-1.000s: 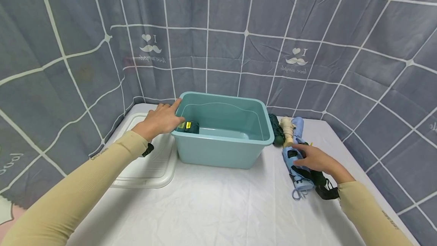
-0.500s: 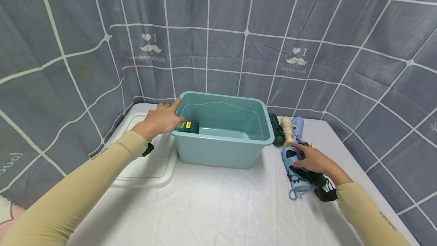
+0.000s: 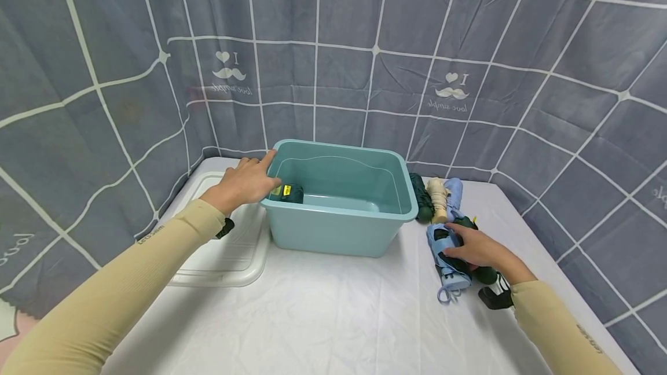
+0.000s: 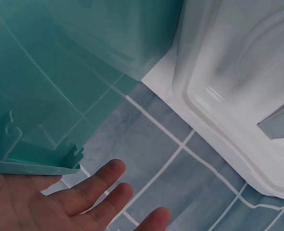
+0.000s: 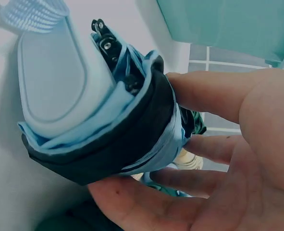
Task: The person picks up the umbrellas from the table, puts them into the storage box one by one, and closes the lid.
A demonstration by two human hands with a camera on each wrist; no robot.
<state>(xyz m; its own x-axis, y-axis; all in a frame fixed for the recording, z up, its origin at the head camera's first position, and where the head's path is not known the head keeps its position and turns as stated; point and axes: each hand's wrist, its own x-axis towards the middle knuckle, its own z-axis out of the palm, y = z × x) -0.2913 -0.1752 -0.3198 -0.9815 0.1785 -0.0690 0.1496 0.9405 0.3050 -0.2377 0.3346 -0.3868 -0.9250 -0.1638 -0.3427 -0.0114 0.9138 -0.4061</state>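
My right hand (image 3: 480,247) grips a folded light blue umbrella (image 3: 449,265) at the table's right side. In the right wrist view the umbrella (image 5: 132,130) shows its pale handle end, black inner cloth and rib joints, with thumb and fingers curved round it. My left hand (image 3: 246,181) rests on the left rim of a teal plastic bin (image 3: 333,236); in the left wrist view its fingers (image 4: 96,185) stretch out loosely beside the rim. A dark green bundle with a yellow label (image 3: 293,192) lies inside the bin, at its left end.
Right of the bin lie a dark green folded umbrella (image 3: 422,197), a cream one (image 3: 439,197) and a blue one (image 3: 454,192). Another dark green one (image 3: 486,275) is partly under my right hand. A white lid (image 3: 224,259) lies left of the bin, with grid-patterned curtains (image 3: 344,74) behind.
My right hand and the light blue umbrella have shifted slightly left, away from the dark green one beside it. My left hand and the bin have stayed put.
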